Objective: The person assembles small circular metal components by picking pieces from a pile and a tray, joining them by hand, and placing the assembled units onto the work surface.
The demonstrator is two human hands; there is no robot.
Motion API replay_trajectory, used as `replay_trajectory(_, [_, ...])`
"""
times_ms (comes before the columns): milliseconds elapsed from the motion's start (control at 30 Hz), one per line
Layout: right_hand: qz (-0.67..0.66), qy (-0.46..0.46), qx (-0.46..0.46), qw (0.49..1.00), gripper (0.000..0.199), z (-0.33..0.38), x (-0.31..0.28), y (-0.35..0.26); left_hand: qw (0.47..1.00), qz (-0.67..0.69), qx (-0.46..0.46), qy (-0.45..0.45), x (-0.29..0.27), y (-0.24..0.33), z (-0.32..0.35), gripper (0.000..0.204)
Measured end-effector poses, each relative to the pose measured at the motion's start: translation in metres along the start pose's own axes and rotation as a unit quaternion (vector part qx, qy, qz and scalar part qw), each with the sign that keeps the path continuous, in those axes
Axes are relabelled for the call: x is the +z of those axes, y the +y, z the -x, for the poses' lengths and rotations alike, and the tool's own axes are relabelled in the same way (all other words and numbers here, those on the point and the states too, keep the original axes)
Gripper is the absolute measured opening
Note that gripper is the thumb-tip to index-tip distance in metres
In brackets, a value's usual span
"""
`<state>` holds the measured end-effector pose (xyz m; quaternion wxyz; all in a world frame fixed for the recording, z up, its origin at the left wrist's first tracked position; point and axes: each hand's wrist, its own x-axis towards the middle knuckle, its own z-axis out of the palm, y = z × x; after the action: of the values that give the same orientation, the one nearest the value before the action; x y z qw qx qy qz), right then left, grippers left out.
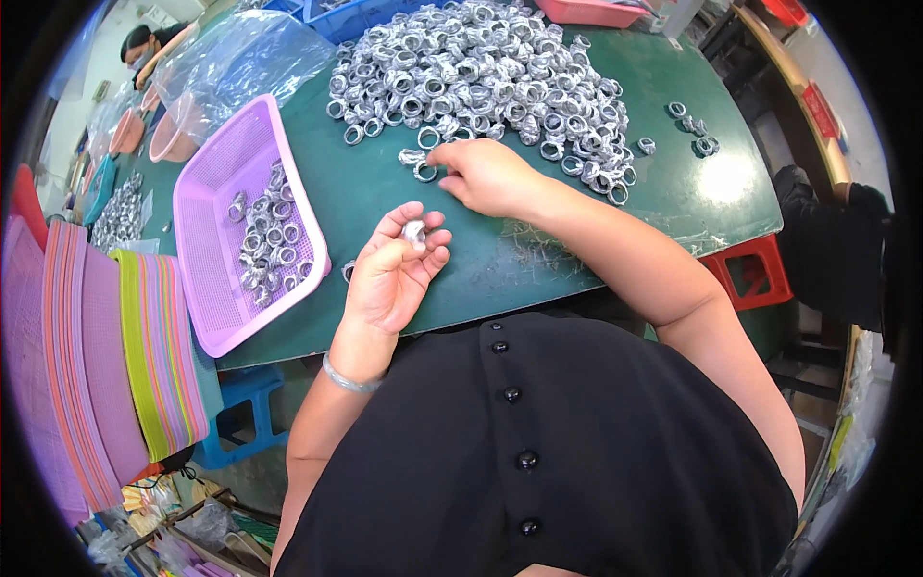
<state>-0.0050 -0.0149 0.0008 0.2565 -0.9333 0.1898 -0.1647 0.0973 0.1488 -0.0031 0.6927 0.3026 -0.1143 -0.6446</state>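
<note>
The left hand (pixel 389 274), palm up near the desk's (pixel 500 255) front edge, pinches one silver ring (pixel 414 232) in its grip. The right hand (pixel 486 176) touches a loose ring (pixel 424 172) at the heap's (pixel 481 77) edge. One purple basket (pixel 216 269) lies left; bare green desk surrounds the hands.

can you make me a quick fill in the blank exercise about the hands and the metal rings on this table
1. The left hand holds a small silver piece in its ____.
2. The right hand reaches to loose rings at the edge of the big ____ of rings.
3. Some rings lie in a ____ coloured mesh basket on the person's left.
4. The table top is ____.

Missing words: fingertips; pile; purple; green
</note>
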Motion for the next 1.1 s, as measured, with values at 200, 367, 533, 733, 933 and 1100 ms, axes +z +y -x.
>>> replay_trajectory(200, [0.126,0.002,0.017,0.992,0.031,-0.014,0.015,-0.009,0.999,-0.003,-0.015,0.041,-0.002,0.002,0.006,0.025])
replay_trajectory(367, [-0.237,-0.075,0.089,0.964,0.028,-0.009,0.001,-0.004,0.996,-0.052,0.006,0.075,0.001,0.003,0.008,0.021])
replay_trajectory(533, [-0.604,-0.139,0.115,0.777,0.027,0.017,-0.014,-0.008,0.994,-0.068,0.013,0.081,0.004,0.0,0.008,0.021])
replay_trajectory(733, [-0.665,-0.136,0.106,0.727,0.028,0.033,-0.017,-0.011,0.994,-0.073,0.021,0.073,0.01,-0.002,0.006,0.019])
replay_trajectory(933, [-0.697,-0.138,0.121,0.693,0.025,0.041,-0.019,-0.016,0.993,-0.085,0.029,0.078,0.017,-0.001,0.006,0.02])
replay_trajectory(1100, [-0.75,-0.148,0.125,0.632,0.028,0.046,-0.014,-0.013,0.993,-0.096,0.037,0.064,0.018,-0.002,0.007,0.02])
